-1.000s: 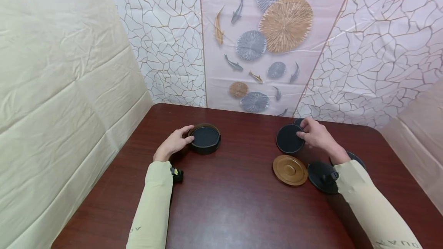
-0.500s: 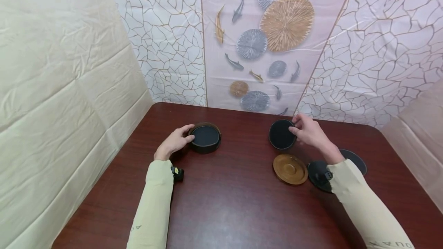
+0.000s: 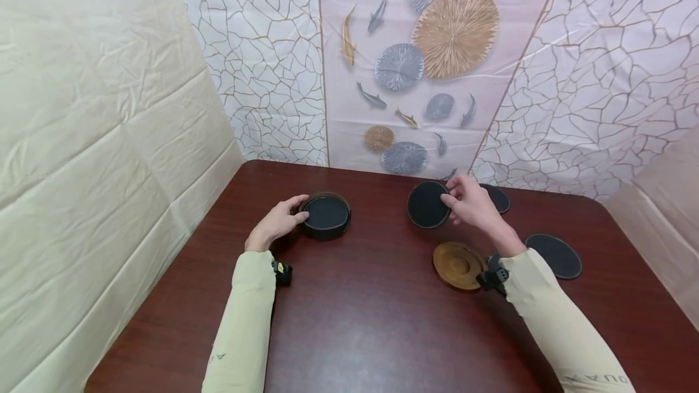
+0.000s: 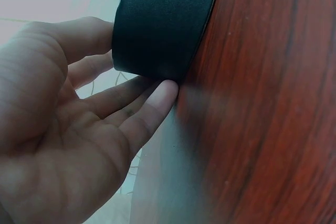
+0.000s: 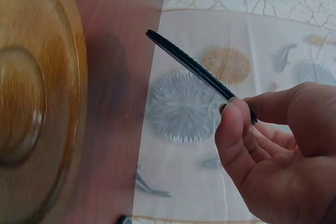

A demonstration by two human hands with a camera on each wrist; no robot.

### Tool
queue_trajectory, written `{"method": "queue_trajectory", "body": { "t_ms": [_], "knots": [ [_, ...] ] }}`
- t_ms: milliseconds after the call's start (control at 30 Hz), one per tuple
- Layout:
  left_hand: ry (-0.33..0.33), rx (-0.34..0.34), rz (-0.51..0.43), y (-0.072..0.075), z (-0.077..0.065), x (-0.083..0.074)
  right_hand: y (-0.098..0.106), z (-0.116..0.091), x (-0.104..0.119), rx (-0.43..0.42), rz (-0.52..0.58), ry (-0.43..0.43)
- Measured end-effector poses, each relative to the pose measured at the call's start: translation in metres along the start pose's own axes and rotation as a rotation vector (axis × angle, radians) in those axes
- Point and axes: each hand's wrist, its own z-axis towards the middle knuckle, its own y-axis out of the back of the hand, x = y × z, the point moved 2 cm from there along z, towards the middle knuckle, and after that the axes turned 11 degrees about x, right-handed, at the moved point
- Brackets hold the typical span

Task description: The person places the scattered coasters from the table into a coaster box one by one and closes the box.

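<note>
Right hand (image 3: 472, 205) pinching black disc (image 3: 428, 205) above counter (image 3: 349, 314), left hand (image 3: 277, 222) gripping side of round holder (image 3: 325, 235); looks like stacking, next move probably wanting disc carried across, levelled.

My right hand (image 3: 474, 205) is hiding the right edge of the black disc (image 3: 426, 205) and the left part of the far disc (image 3: 499, 199). My wrist camera (image 3: 498, 277) is covering the right rim of the wooden plate (image 3: 449, 262), which is running out of the right wrist view. There, a small dark thing (image 5: 124, 220) is showing too little to tell. My left hand (image 3: 278, 223) is masking the left side of the round black holder (image 3: 326, 233). Lettering on my left sleeve (image 3: 240, 320) is staying too small to read.
</note>
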Motion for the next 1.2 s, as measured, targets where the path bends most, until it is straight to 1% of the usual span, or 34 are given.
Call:
{"method": "queue_trajectory", "body": {
  "t_ms": [267, 467, 633, 900, 1100, 1200],
  "knots": [
    [0.004, -0.002, -0.007, -0.001, 0.001, -0.001, -0.014, 0.007, 0.011, -0.027, 0.054, 0.048],
    [0.001, 0.002, -0.012, 0.000, 0.001, -0.003, -0.024, 0.015, 0.023, -0.044, 0.120, 0.096],
    [0.007, -0.002, -0.010, 0.000, 0.000, -0.002, -0.036, 0.020, 0.034, -0.033, 0.164, 0.105],
    [0.019, -0.003, -0.015, 0.001, -0.001, -0.001, -0.056, 0.027, 0.056, 0.007, 0.228, 0.141],
    [0.003, 0.004, -0.017, 0.001, 0.001, 0.000, -0.068, 0.035, 0.068, 0.011, 0.296, 0.168],
    [-0.001, 0.003, -0.018, 0.000, 0.001, 0.000, -0.075, 0.037, 0.074, 0.012, 0.332, 0.168]
  ]
}}
